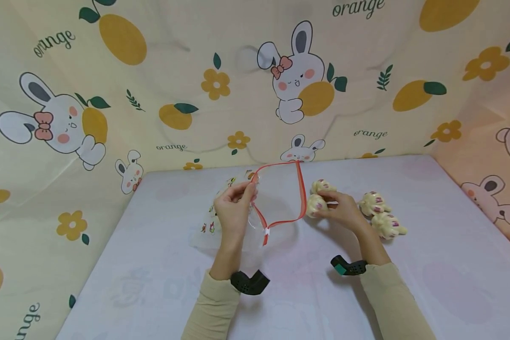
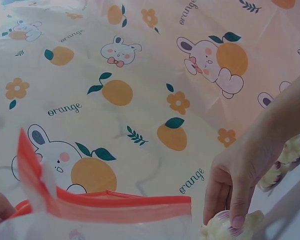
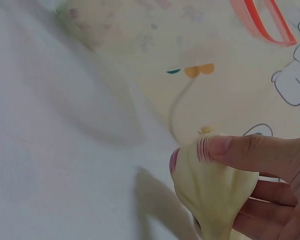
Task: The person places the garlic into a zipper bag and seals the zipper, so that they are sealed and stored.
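My left hand (image 1: 234, 210) pinches the edge of a clear plastic zip bag (image 1: 214, 236) with small colourful prints. The bag's red rim (image 1: 301, 189) stands spread apart in a wide loop, a white slider (image 1: 267, 231) on its near side. Just right of that loop, my right hand (image 1: 344, 212) holds a garlic bulb (image 3: 210, 185), cream with purple streaks, thumb on one side and fingers on the other. Right behind it in the head view sits another garlic bulb (image 1: 322, 186). In the left wrist view the right hand's fingers point down around the bulb (image 2: 230, 227).
Two more garlic bulbs, one farther back (image 1: 372, 203) and one nearer (image 1: 387, 225), lie together on the white table (image 1: 323, 302) right of the right hand. A cloth backdrop (image 1: 246, 56) printed with rabbits and oranges rises behind the table and at its sides.
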